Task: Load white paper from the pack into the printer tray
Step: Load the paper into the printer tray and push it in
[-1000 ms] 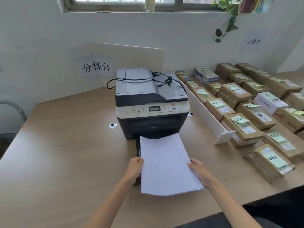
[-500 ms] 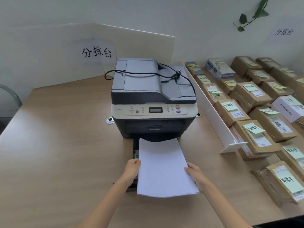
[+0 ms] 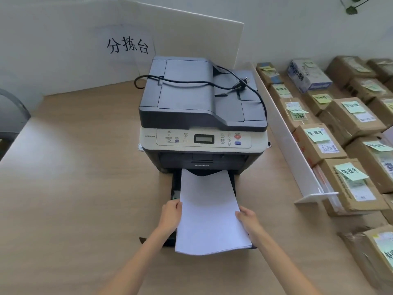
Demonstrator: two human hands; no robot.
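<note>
White paper stack point(image 3: 209, 211) grasped by left hand point(image 3: 171, 213) and right hand point(image 3: 247, 219) at its side edges, above pulled-out tray point(image 3: 174, 188).

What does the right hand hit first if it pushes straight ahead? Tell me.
Probably the dark front of the grey printer; the right hand points along the white paper stack toward it, though depth is unclear.

Printer point(image 3: 202, 111) on the desk point(image 3: 74, 188), its tray point(image 3: 174, 188) pulled out in front, paper point(image 3: 209, 213) over it; boxes point(image 3: 348, 120) to the right

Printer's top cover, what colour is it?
Dark grey top cover, clearest in the head view.
</note>
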